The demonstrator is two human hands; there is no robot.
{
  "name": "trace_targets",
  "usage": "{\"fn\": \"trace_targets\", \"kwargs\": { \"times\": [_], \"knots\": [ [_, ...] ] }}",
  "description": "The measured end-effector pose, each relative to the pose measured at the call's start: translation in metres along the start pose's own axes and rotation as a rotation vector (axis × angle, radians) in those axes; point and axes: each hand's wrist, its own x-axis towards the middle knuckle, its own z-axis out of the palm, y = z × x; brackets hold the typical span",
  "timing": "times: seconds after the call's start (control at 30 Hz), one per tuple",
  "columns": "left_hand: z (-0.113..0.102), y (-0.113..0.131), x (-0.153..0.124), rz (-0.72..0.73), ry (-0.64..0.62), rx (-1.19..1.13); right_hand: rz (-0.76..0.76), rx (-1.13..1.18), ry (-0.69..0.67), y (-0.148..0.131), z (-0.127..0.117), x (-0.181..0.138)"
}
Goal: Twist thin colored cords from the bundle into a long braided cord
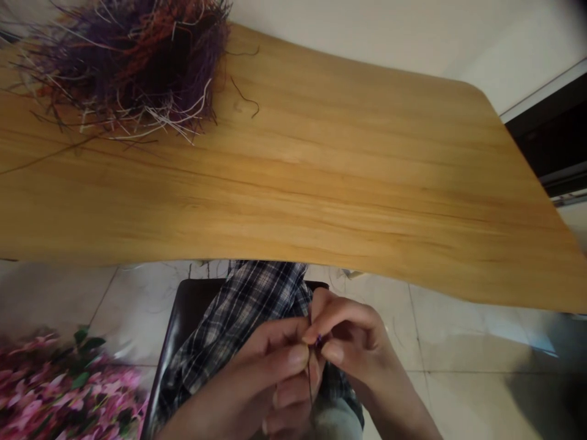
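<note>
My left hand (279, 366) is closed in a pinch, thumb against the fingers, on a thin dark strand (310, 382) that hangs down below the fingertips. Close against it, my right hand (355, 336) has its index finger and thumb drawn together at a tiny purple piece (319, 338), partly covered by the fingertips. Whether that piece is a knot or a bit of fibre I cannot tell. Both hands are over my lap, in front of the table's near edge. On the table's far left lies a tangled heap of purple, orange and white strands (137, 73).
The wooden table (343, 165) spans the view, with a loose dark strand (247, 101) beside the heap. Plaid cloth (257, 299) covers my legs on a dark seat (190, 305). Pink flowers (68, 397) stand at lower left. The floor is tiled (440, 342).
</note>
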Motion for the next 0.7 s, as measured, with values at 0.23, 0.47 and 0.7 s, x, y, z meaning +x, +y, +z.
{"fn": "trace_targets", "kwargs": {
  "times": [0.23, 0.47, 0.7],
  "knots": [
    [0.010, -0.009, 0.002, 0.074, -0.059, -0.171, 0.028, 0.120, -0.236, 0.008, -0.012, 0.020],
    [0.019, -0.007, 0.010, 0.069, -0.135, -0.177, 0.025, 0.079, -0.360, 0.004, -0.009, 0.032],
    [0.020, -0.011, 0.008, 0.107, -0.030, -0.131, -0.009, 0.059, -0.256, 0.005, -0.008, 0.024]
  ]
}}
